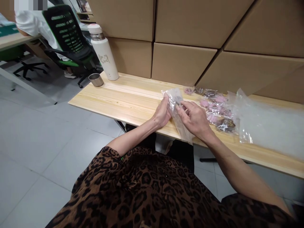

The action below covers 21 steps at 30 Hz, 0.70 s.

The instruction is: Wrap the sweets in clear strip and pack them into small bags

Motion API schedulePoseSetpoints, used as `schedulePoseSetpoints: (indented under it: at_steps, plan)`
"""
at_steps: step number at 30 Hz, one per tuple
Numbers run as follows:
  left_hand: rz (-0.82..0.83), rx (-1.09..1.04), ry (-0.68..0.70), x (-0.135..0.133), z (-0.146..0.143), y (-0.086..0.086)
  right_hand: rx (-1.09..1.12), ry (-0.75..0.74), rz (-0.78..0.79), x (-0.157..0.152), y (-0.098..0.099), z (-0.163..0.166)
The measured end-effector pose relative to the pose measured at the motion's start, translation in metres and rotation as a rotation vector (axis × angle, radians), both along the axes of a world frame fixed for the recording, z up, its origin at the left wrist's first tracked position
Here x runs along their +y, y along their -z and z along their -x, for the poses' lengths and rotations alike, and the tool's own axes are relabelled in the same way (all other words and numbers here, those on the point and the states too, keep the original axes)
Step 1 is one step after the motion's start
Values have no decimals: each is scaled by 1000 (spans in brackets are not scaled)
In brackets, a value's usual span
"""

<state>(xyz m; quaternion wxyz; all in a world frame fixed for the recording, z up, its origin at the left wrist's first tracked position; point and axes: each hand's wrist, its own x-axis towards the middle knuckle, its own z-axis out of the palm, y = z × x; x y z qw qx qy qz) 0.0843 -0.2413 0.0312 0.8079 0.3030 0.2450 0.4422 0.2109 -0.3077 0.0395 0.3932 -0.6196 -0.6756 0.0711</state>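
Both my hands hold a small clear plastic bag (175, 98) above the wooden table (128, 98). My left hand (162, 113) grips the bag's left edge with its fingers closed. My right hand (194, 117) pinches the bag from the right, and a small dark item shows inside the bag by its fingertips. The lower part of the bag hangs over the table's front edge. Just to the right lies a pile of small pink and dark packets (217, 109) in clear wrap.
A larger heap of clear plastic bags (266, 123) lies at the right. A white flask (104, 52) and a small metal cup (96, 79) stand at the table's left end. Stacked cardboard boxes (185, 38) line the back. A person sits on a black-and-green chair (67, 34) at far left.
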Motion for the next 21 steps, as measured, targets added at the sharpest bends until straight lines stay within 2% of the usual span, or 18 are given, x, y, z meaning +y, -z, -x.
schedulePoseSetpoints:
  at_steps: [3,6,9,12,14,17,18,21]
  plan:
    - [-60,-9,55,-7,2,-5,-23,10,2,3,-1,1]
    - [-111,-30,-15,-10,1,-4,-65,-32,43,2,-3,6]
    - [-126,-5,-37,-5,1,4,-61,-160,75,-4,-1,10]
    - [-71,87,-75,6,6,11,-1,-288,69,-12,6,6]
    - [-57,107,-100,12,10,10,54,-207,4,-16,13,0]
    - [-111,63,-132,16,14,1,214,10,-53,-18,25,-9]
    - [-134,52,-146,16,14,-3,320,20,-7,-17,28,-12]
    - [-189,48,-177,15,13,-13,693,-103,253,-13,33,-18]
